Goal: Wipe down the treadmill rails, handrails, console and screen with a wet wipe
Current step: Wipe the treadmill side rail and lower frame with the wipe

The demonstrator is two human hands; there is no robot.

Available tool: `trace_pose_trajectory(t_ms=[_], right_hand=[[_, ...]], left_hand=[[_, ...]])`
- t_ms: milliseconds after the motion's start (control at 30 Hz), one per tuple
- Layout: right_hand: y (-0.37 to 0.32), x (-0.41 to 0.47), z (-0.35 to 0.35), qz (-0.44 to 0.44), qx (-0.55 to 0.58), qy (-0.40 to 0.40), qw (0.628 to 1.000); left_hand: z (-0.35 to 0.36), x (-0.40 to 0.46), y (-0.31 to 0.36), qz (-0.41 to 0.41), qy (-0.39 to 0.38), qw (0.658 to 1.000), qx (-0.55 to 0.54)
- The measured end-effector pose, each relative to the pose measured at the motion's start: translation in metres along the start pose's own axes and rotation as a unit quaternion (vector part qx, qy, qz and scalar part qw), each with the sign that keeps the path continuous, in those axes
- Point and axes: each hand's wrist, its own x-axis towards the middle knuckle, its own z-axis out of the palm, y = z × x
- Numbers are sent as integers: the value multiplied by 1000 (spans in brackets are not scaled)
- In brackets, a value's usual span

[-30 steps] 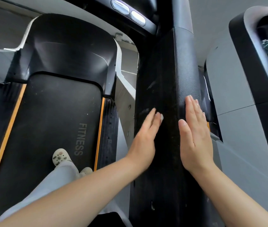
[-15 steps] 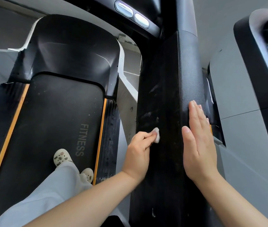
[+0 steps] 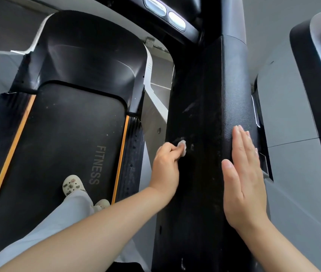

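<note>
A: Left hand [image 3: 165, 163], fingers first?

B: Fingers curled in, pinching a small wadded wipe [image 3: 182, 147] between thumb and fingertips. The wipe is pale grey-white, crumpled to a little pad, only its outer edge showing past the knuckles. It is pressed against the inner face of the handrail [image 3: 200, 134].

A: Right hand [image 3: 243, 177]?

B: Fingers straight and pressed together, thumb lying alongside, palm flat on the rounded outer face of the same handrail. It holds nothing.

A: Condition of the handrail?

B: Broad, black, with a pebbled texture on the rounded side. The flatter inner face carries pale smears and scuff streaks, one just beside the wipe and others higher up. Small light specks are scattered lower down.

A: Surroundings?

B: Left of the handrail, the treadmill belt [image 3: 73, 138], black, printed FITNESS, flanked by orange stripes. A cream clog [image 3: 72, 185] and a pale grey trouser leg [image 3: 57, 222] stand on the belt. At the top, two oval silver pads [image 3: 164, 15] sit on a dark bar. Right of the handrail, grey panels [image 3: 293, 124] of a neighbouring machine.
</note>
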Motion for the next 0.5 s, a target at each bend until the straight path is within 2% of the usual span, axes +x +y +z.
trace_pose_trajectory(t_ms=[167,333,367,433,500], right_hand=[[-1,0,0,2,0,2,1000],[0,0,0,-1,-11,-6,1000],[-1,0,0,1,-13,-7,1000],[-1,0,0,1,-19,-11,1000],[-1,0,0,1,-21,-9,1000]], left_hand=[[2,41,19,30,7,999,13],[-6,-5,-2,4,-37,999,-5],[-7,-11,-2,14,-39,999,22],[-4,-3,-4,35,-28,997,59],[0,23,1,7,-5,1000,21]])
